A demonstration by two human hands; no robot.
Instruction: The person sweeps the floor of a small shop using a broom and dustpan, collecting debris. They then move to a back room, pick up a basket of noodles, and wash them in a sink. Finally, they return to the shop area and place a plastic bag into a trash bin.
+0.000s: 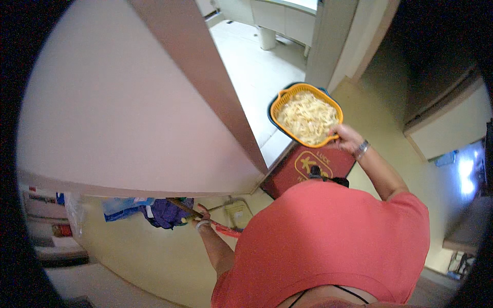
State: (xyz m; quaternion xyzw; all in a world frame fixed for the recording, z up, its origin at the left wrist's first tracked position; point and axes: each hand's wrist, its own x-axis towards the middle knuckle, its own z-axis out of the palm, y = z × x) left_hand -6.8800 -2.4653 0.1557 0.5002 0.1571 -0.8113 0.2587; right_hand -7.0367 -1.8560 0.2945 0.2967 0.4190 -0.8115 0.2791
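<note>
My right hand (pixel 346 139) grips one end of an orange plastic colander (pixel 274 115), which sits inside a dark teal basin (pixel 271 113). Pale, wet-looking strips, like noodles or shredded food, fill the colander (pixel 308 117). Down at the left, beside my body, my left hand (pixel 202 218) has its fingers around a long brown stick (pixel 185 208). A red part (pixel 228 231) shows past that hand, perhaps a broom's head, partly hidden by my shirt. Near the same hand is a yellowish long-handled dustpan (pixel 238 213).
A large pale door or panel (pixel 115 104) with a brown edge fills the left. Past the doorway lies a white tiled floor (pixel 254 65). A red doormat (pixel 281 169) bearing yellow writing lies at the threshold. A purple bag (pixel 167 215) and blue packaging (pixel 123 210) are at lower left.
</note>
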